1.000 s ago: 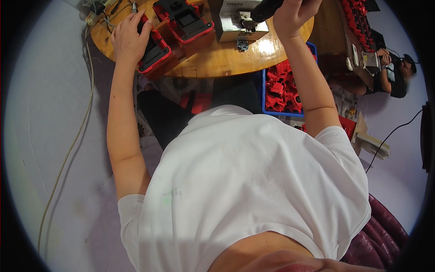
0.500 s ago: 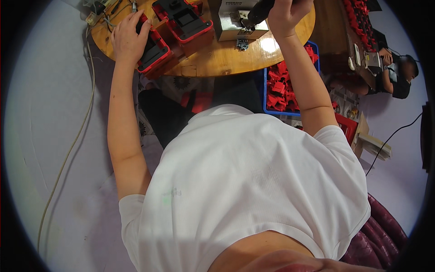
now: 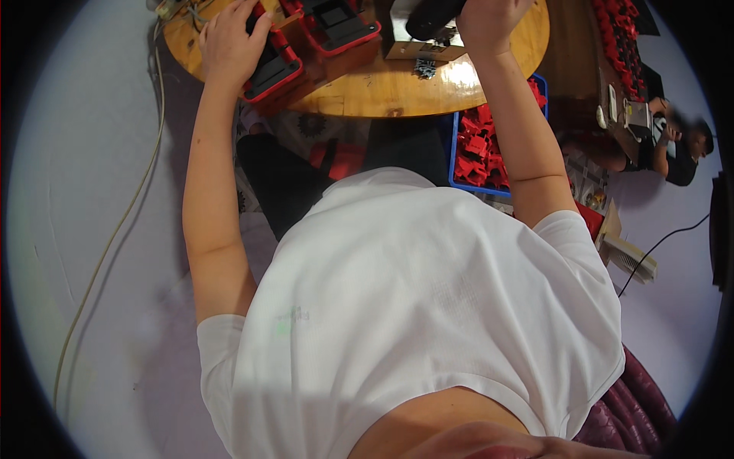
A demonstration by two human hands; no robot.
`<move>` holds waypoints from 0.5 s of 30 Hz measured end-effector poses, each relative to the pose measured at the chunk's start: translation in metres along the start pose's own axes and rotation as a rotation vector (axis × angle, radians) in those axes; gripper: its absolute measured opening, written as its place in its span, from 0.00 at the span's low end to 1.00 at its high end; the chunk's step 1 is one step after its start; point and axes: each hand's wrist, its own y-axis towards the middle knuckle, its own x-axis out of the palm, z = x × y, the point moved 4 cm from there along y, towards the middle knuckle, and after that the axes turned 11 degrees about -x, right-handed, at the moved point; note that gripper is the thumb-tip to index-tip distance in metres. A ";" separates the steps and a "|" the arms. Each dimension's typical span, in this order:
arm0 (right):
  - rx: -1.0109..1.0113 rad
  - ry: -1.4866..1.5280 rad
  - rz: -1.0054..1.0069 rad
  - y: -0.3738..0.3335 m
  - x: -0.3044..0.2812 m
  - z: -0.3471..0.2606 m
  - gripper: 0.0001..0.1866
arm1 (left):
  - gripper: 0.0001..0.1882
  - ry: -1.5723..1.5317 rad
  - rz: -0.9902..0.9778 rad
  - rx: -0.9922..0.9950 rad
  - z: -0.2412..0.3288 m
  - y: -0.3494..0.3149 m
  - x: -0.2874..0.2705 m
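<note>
At the top left, my left hand [image 3: 232, 44] grips the near part of a red-and-black plastic case [image 3: 277, 75], thumb on one side and fingers on the other. A second red-and-black case [image 3: 336, 30] stands just right of it. My right hand [image 3: 493, 27], partly cut off by the upper edge, is closed around a black power drill [image 3: 430, 18]. The drill's rounded end hangs over a cardboard box [image 3: 405, 47], and its tip is hidden. A small pile of screws [image 3: 425, 69] lies in front of the box.
Both cases stand on a round wooden table [image 3: 359, 99]. A blue crate [image 3: 453, 153] of red plastic parts [image 3: 478, 145] sits below its right edge. Far right, another person [image 3: 677, 157] sits at a table with more red parts [image 3: 615, 38]. A cable [image 3: 145, 183] runs along the left.
The whole view has shifted, so the table's things appear farther right and higher. The drill has turned; its metal front end no longer shows. My left hand stays on the case.
</note>
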 end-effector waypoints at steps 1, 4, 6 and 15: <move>-0.027 0.082 0.016 0.000 0.011 -0.004 0.23 | 0.24 0.021 0.018 -0.002 -0.001 -0.004 -0.007; -0.118 0.264 0.039 -0.010 0.048 0.001 0.24 | 0.23 0.005 -0.055 -0.129 0.010 -0.011 -0.017; -0.146 0.258 0.016 -0.011 0.060 -0.001 0.25 | 0.28 0.006 -0.211 -0.250 0.020 -0.006 -0.022; -0.293 0.281 -0.089 -0.012 0.080 0.014 0.25 | 0.27 0.021 -0.249 -0.318 0.028 -0.005 -0.027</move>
